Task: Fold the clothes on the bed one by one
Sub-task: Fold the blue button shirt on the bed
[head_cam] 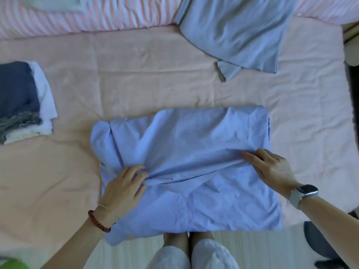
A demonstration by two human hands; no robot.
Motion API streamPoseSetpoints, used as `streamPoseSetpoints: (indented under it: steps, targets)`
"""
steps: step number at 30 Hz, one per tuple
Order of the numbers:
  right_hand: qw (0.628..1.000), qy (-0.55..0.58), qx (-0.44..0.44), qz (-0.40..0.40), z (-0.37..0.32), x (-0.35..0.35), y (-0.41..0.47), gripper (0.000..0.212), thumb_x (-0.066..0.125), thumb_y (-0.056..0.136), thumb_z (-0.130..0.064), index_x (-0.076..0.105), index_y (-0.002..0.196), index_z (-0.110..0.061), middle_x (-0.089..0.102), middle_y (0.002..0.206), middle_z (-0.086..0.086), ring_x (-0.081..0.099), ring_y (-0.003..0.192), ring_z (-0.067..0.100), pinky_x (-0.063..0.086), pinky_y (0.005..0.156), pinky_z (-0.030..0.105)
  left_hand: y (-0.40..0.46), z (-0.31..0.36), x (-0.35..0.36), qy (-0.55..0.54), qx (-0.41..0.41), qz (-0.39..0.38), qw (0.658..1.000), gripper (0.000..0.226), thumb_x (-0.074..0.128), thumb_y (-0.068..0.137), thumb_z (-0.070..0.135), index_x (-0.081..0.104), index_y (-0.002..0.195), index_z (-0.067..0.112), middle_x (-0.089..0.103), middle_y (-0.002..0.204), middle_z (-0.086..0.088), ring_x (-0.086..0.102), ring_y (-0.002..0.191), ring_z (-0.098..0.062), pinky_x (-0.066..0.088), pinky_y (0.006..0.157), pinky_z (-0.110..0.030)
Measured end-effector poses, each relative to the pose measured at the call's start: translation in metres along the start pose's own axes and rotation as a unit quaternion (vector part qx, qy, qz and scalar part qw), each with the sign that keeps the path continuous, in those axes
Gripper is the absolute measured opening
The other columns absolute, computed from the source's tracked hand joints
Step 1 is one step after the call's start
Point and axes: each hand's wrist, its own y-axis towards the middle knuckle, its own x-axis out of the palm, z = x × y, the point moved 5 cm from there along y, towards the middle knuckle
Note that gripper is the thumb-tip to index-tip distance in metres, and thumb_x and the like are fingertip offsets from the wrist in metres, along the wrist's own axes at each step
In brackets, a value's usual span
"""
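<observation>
Two hands work on one blue shirt point(186, 162) in the middle of the frame. The left hand point(124, 188) sits at the lower left of the shirt, and its fingers are curled around a bunched fold of cloth, pinching it tight. The right hand point(272, 167) sits at the right side of the shirt. Its fingers look mostly straight and press on the same fold, but I cannot tell if the thumb tucks under the cloth.

That fold runs like a long ridge from one hand to the other, left to right across the picture. More of the shirt lies above the ridge, toward the top of the frame, and the rest lies below it, hanging a little over the near edge of the bed point(136, 78). Both hands are about the same way in, one at each end of the ridge, so I think the next move is to lift or flip this fold together.

A grey-blue cloth point(237, 35) waits at the upper right, well apart. A folded pile point(21, 101) rests at the left edge.
</observation>
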Motion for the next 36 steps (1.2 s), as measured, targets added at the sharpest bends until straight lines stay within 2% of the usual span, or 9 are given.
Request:
streamPoseSetpoints:
  steps: [4,8,11,16,18,20,25,29,36]
  targets:
    - [0.984,-0.051,0.048,-0.161,0.004,0.028,-0.017,0.046,0.074,0.065,-0.008,0.070,0.110,-0.016,0.065,0.088,0.012,0.063,0.074,0.034,0.050,0.061,0.044,0.003,-0.007,0.006,-0.002,-0.019,-0.077,0.997,0.042,0.040,0.073,0.033,0.070,0.089,0.008,0.066,0.099,-0.011,0.064,0.087,-0.027,0.057,0.065,-0.035]
    - [0.996,-0.032,0.061,-0.054,-0.003,0.018,0.008,0.028,0.046,0.073,-0.019,0.072,0.081,-0.011,0.064,0.085,0.012,0.063,0.070,0.034,0.047,0.061,0.040,0.033,-0.032,-0.011,0.058,-0.098,0.017,0.993,0.041,0.040,0.082,0.028,0.069,0.102,0.007,0.062,0.112,-0.017,0.060,0.097,-0.035,0.048,0.076,-0.045]
    - [0.993,-0.052,0.104,0.009,-0.005,0.018,0.044,0.040,0.037,0.084,-0.021,0.066,0.108,-0.006,0.062,0.110,0.020,0.061,0.096,0.039,0.047,0.078,0.047,0.058,-0.053,-0.011,0.106,-0.159,0.011,0.982,0.048,0.036,0.090,0.028,0.055,0.128,0.006,0.048,0.134,-0.025,0.046,0.123,-0.043,0.037,0.093,-0.057]
    - [0.964,-0.031,0.207,-0.167,0.023,0.066,0.073,0.051,0.025,0.100,-0.034,0.017,0.148,-0.023,0.012,0.155,0.016,0.012,0.141,0.037,0.014,0.109,0.054,0.059,-0.109,0.027,0.059,-0.362,-0.123,0.922,0.050,0.024,0.100,0.020,0.013,0.149,0.013,-0.002,0.157,-0.012,-0.002,0.142,-0.037,0.010,0.111,-0.054]
    - [0.940,-0.014,0.284,-0.188,0.046,0.077,0.068,0.052,0.028,0.099,-0.035,0.014,0.149,-0.026,0.007,0.156,0.012,0.007,0.143,0.031,0.012,0.111,0.048,0.050,-0.128,0.032,0.029,-0.405,-0.133,0.904,0.049,0.022,0.101,0.019,0.011,0.148,0.012,-0.002,0.156,-0.014,0.001,0.142,-0.035,0.015,0.110,-0.053]
    - [0.941,-0.001,0.312,-0.132,0.057,0.074,0.065,0.046,0.033,0.098,-0.028,0.032,0.144,-0.020,0.024,0.152,0.012,0.021,0.139,0.029,0.018,0.108,0.046,0.048,-0.139,0.024,-0.043,-0.438,-0.052,0.896,0.050,0.027,0.101,0.025,0.018,0.147,0.009,0.015,0.154,-0.014,0.016,0.140,-0.029,0.019,0.109,-0.048]
    - [0.951,-0.029,0.306,0.034,0.062,0.045,0.090,0.037,0.040,0.089,-0.014,0.057,0.120,-0.004,0.053,0.129,0.017,0.047,0.119,0.035,0.031,0.095,0.048,0.082,-0.142,-0.009,0.026,-0.357,0.079,0.930,0.041,0.037,0.097,0.020,0.042,0.136,0.009,0.037,0.146,-0.010,0.027,0.137,-0.027,0.013,0.109,-0.050]
    - [0.958,-0.036,0.253,-0.129,0.079,0.049,0.116,0.048,0.043,0.092,-0.014,0.038,0.140,-0.017,0.046,0.138,0.009,0.036,0.132,0.027,0.013,0.110,0.047,0.124,-0.135,0.000,-0.015,-0.199,-0.071,0.977,0.039,0.041,0.097,0.021,0.046,0.135,0.015,0.048,0.138,-0.009,0.040,0.128,-0.027,0.028,0.106,-0.041]
    - [0.958,-0.093,0.164,-0.214,0.094,0.035,0.111,0.034,0.054,0.090,-0.029,0.054,0.121,-0.017,0.060,0.112,0.006,0.050,0.110,0.027,0.029,0.095,0.034,0.109,-0.161,-0.006,-0.107,-0.243,-0.171,0.949,0.040,0.066,0.085,0.024,0.055,0.119,0.007,0.059,0.115,-0.010,0.053,0.106,-0.026,0.037,0.087,-0.027]
